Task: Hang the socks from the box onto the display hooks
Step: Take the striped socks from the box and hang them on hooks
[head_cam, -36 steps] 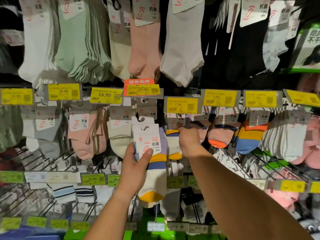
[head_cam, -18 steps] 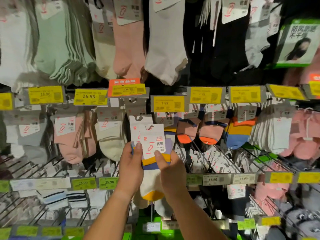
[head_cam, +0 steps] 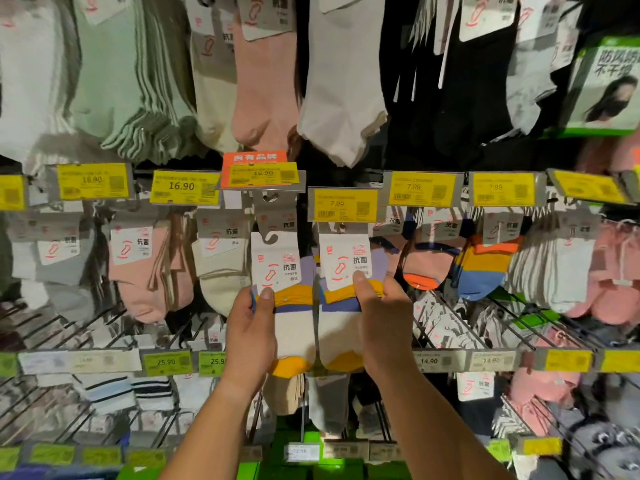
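While both forearms are raised to the rack, one sock pair (head_cam: 294,327) is gripped by the left hand (head_cam: 251,337), thumb clamped on its yellow band, and a second pair (head_cam: 341,327) is pinched likewise by the right hand (head_cam: 384,327). Both pairs are held side by side, touching, below the 7.99 price tag (head_cam: 342,204), hemmed by hanging socks.

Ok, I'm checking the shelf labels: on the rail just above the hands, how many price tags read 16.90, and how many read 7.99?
16.90 tags: 3
7.99 tags: 3
Total: 6 readable. The end tags are too blurred to read.
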Available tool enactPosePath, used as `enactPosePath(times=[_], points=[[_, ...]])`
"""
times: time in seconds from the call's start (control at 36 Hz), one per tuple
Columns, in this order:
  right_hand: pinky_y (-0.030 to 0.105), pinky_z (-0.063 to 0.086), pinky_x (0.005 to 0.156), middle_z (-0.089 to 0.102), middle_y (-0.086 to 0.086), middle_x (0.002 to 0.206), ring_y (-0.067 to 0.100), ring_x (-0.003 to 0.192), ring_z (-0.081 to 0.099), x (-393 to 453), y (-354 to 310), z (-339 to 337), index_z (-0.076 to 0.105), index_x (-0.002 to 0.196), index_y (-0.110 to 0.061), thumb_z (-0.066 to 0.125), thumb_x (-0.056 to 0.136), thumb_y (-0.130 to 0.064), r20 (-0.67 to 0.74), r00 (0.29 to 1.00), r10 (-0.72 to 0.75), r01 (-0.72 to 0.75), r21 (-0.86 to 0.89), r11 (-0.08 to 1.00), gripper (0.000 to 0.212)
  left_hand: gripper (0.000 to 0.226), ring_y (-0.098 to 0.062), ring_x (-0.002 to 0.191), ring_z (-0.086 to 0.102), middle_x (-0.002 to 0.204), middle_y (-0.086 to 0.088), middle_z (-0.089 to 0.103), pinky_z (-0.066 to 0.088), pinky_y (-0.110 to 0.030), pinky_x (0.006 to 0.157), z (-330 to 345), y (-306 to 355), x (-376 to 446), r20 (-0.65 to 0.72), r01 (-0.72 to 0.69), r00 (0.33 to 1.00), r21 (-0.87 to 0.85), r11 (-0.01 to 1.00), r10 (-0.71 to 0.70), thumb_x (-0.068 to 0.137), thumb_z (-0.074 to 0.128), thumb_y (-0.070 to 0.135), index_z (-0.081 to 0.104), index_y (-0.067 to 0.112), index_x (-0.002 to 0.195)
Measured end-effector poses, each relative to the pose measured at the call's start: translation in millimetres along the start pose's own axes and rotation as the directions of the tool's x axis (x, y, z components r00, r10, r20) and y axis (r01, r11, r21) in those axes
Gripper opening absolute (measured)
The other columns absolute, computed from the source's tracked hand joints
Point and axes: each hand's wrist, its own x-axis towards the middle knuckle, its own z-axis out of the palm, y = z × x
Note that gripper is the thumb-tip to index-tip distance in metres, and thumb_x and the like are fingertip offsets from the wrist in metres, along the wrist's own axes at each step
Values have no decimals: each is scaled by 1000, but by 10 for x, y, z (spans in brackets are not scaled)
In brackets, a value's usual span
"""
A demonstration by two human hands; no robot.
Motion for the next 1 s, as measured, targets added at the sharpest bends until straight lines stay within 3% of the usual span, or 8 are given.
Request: enactPosePath(times=[0.14,0.22,0.39,0.5,0.67,0.78,0.89,1.0], points=[[35,49,52,63,30,77,39,64,62,349,93,97,69,110,10,76,79,-2,-14,994,-112,113,108,988,34,20,-13,97,71,103,3,77,55,-24,79,-11,9,-7,18,8,1000,-24,1000,-8,107,45,17,65,11,110],[40,44,84,57,14,119,36,106,56,519,21,305,47,140,3,61,98,-28,-3,965,261,-259,102,960,54,19,-5,84,70,92,8,77,52,-15,68,5,42,-10,40,26,999,-58,998,-24,106,46,13,64,9,107],[34,43,70,69,13,107,34,100,64,881,56,410,63,108,-9,48,94,-9,48,979,198,-168,-359,918,20,18,-2,78,69,85,7,76,51,-14,65,15,88,15,65,38,997,-91,995,-32,106,45,12,62,7,101],[35,45,75,67,14,95,29,80,56,865,82,392,65,102,-4,58,90,-25,-43,974,223,-226,-282,932,25,18,-1,80,69,87,9,77,51,-13,67,14,104,38,69,36,997,-84,996,-30,106,44,11,62,7,103],[37,49,85,59,7,103,22,97,56,356,164,337,58,115,-4,51,93,-47,-98,946,-310,260,-345,902,49,19,-7,83,70,89,4,77,54,-18,69,55,87,52,75,83,994,-98,992,-75,105,45,11,64,8,103],[33,48,73,59,-6,86,19,81,59,-71,281,342,54,107,-14,40,96,-55,159,912,-377,407,-445,798,45,22,-7,80,67,83,5,75,50,-19,71,176,65,-14,166,78,983,-16,997,-74,104,46,5,64,8,92],[25,51,65,62,17,93,32,75,65,-188,318,286,51,114,-4,40,93,-23,100,976,-193,216,-355,910,30,34,-17,101,69,101,2,76,52,-38,92,277,-28,-89,204,50,976,128,990,-76,94,54,49,72,21,102],[24,45,63,60,4,88,22,78,58,-207,444,168,50,98,-14,42,103,-31,140,924,-356,380,-440,814,20,38,-20,83,64,86,2,68,50,-43,78,282,-96,-148,187,-107,980,220,970,66,82,51,66,59,31,94]])
